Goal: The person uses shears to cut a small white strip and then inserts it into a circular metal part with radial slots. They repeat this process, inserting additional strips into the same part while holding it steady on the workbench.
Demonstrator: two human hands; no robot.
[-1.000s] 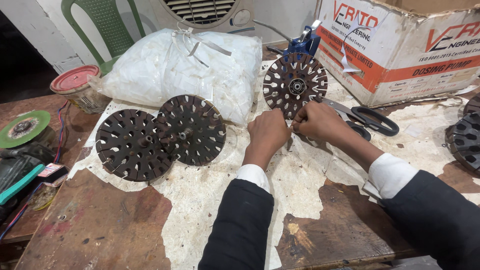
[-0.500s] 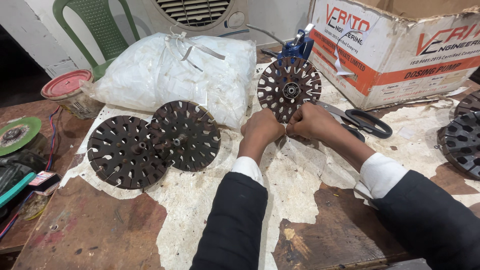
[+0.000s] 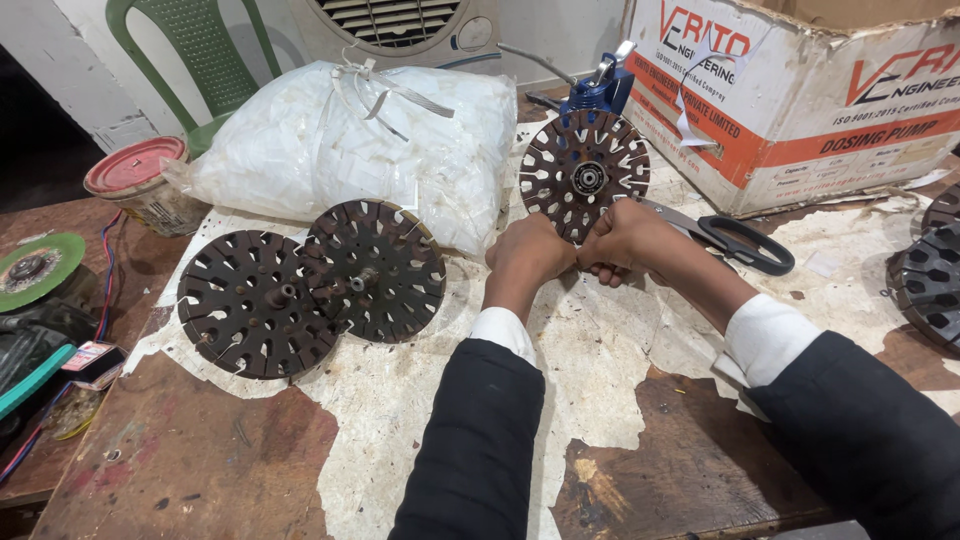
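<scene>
A rusty brown slotted metal disc stands upright at the far middle of the table, in front of a blue clamp. My left hand and my right hand are closed together at the disc's lower edge, pinching it there; some slots hold white strips. What the fingertips hold is hidden. Two more slotted discs lie flat and overlapping to the left.
A tied clear bag of white strips lies behind the flat discs. Black-handled scissors lie right of my hands. A printed cardboard box stands at the back right, dark discs at the right edge, a red-lidded can and a green grinding wheel on the left.
Both hands stay at the upright disc's lower edge with small finger shifts. The camera has moved slightly, so the scene sits a little lower and to the left in view.
</scene>
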